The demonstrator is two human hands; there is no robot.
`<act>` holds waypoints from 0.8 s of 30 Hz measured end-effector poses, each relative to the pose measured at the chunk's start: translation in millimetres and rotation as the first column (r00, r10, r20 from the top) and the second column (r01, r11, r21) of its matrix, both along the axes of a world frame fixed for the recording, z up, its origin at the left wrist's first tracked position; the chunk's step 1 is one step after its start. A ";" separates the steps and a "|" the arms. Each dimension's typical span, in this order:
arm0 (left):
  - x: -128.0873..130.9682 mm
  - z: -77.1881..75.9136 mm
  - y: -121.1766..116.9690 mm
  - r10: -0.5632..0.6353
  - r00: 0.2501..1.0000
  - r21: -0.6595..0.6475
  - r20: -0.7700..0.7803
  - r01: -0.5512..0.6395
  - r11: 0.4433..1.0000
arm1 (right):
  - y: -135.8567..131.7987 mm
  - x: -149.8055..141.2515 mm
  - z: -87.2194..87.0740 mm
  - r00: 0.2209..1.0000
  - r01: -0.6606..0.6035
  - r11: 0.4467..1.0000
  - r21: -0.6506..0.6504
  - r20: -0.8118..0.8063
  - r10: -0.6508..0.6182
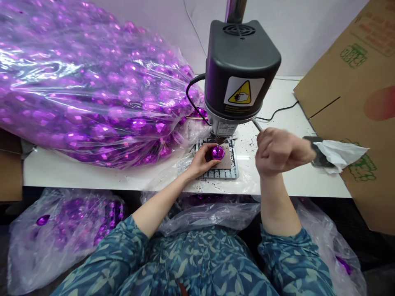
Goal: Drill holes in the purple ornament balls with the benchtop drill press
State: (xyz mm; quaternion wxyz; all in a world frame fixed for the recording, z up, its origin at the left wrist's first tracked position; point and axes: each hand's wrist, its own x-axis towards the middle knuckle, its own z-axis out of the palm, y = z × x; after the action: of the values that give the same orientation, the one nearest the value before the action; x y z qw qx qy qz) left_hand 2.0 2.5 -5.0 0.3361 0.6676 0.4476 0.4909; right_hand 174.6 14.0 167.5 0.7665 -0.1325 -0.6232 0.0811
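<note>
"Blue leaf-patterned clothing (197, 263) runs along the bottom of the frame. What's beyond it?"

"At the centre, the left hand (202, 161) pinches a shiny purple ball (217, 153) between thumb and fingers."

"Where's that ball exactly?"

"Just below the narrow lower end of the black machine (242, 61), over a brown pad (227, 161) on the grooved metal base (216, 174)."

"And the right hand (277, 152)?"

"Right of centre, slightly blurred, its fingers curled together around the end of a metal lever (257, 124)."

"What's on the upper left?"

"A big clear bag (92, 82) packed with faceted purple balls, lying on the white table (83, 174). Black specks are scattered around the base."

"Over on the right?"

"Crumpled white paper (342, 154) partly over a dark flat object (322, 158), beside a cardboard box (345, 98) with green print."
</note>
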 end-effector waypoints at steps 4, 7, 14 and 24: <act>4.5 10.4 -8.6 0.083 0.996 0.003 0.021 -0.083 0.997 | 8.8 -9.6 53.2 0.991 -0.086 0.965 -0.248 -0.122 0.056; -3.9 26.7 -37.7 0.158 0.982 0.059 -0.104 -0.153 0.987 | 19.3 -12.3 75.0 0.978 -0.180 0.933 -0.312 -0.156 0.136; -58.3 64.4 -125.6 -0.270 0.726 -0.069 -0.632 0.294 0.953 | 24.0 -12.0 70.6 0.991 -0.116 0.952 -0.282 -0.103 0.091; -57.0 56.6 100.9 0.211 0.913 0.080 -0.349 -0.195 0.977 | 25.8 -12.9 70.3 0.987 -0.114 0.962 -0.248 -0.136 0.082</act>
State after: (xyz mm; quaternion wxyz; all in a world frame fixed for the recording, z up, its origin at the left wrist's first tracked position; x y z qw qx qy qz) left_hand -54.9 103.4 51.7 0.1823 0.7022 0.5571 0.4041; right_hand 161.7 39.7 237.8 0.7755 -0.1933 -0.5644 0.2065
